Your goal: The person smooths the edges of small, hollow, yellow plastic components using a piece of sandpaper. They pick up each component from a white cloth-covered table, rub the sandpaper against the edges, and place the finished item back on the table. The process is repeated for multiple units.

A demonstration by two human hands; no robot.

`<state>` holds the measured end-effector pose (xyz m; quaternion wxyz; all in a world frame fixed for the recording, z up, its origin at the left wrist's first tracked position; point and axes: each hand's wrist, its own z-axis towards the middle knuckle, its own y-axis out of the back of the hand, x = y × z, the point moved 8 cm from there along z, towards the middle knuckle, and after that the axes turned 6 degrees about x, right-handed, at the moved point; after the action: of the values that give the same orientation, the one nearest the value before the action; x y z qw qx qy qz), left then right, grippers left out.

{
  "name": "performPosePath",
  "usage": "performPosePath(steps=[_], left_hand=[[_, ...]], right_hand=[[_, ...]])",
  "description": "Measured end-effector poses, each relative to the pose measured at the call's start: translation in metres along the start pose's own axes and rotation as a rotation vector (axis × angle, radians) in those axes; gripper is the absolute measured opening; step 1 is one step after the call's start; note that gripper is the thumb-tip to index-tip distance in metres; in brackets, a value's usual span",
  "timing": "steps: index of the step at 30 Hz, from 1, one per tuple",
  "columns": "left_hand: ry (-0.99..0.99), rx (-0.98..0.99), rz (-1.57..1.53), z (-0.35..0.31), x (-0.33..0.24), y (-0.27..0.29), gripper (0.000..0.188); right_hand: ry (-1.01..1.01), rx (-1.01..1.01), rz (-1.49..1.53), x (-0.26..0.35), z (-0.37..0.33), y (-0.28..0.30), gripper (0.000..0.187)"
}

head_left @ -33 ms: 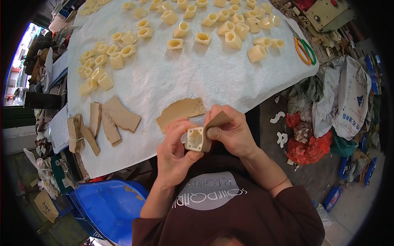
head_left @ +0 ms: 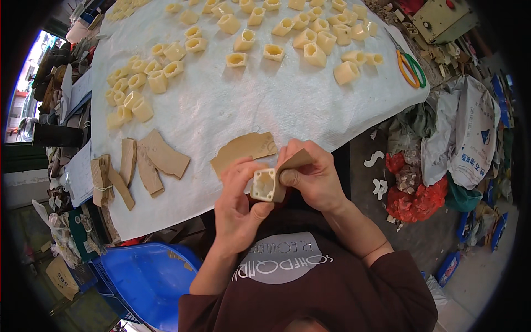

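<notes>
The hollow block (head_left: 265, 185) is cream, the strip (head_left: 296, 159) brown.

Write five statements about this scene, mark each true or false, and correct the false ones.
1. The right hand pinches a bent brown strip against a hollow cream block. True.
2. The left hand holds nothing. False: it grips the cream block.
3. Loose brown pieces lie on the left part of the white cover. True.
4. The blue tub stands on top of the white cover. False: it is off the cover, at the lower left.
5. The orange and green handles lie near the cover's right edge. True.
</notes>
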<state>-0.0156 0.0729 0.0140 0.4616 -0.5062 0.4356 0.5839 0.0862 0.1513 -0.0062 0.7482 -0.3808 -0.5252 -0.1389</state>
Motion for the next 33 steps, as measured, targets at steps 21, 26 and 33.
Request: performPosePath(steps=[21,26,33], left_hand=[[0.028,-0.001,-0.304,-0.004,0.004,0.005,0.036],[0.002,0.047,-0.129,-0.004,0.001,0.003,0.037],[0.079,-0.232,0.042,-0.002,0.0,-0.011,0.053]], right_hand=[[-0.178,0.136,0.048,0.002,-0.006,-0.008,0.018],[-0.215,0.096,0.08,-0.004,-0.008,-0.002,0.017],[0.071,-0.117,-0.084,0.012,-0.005,-0.003,0.012]])
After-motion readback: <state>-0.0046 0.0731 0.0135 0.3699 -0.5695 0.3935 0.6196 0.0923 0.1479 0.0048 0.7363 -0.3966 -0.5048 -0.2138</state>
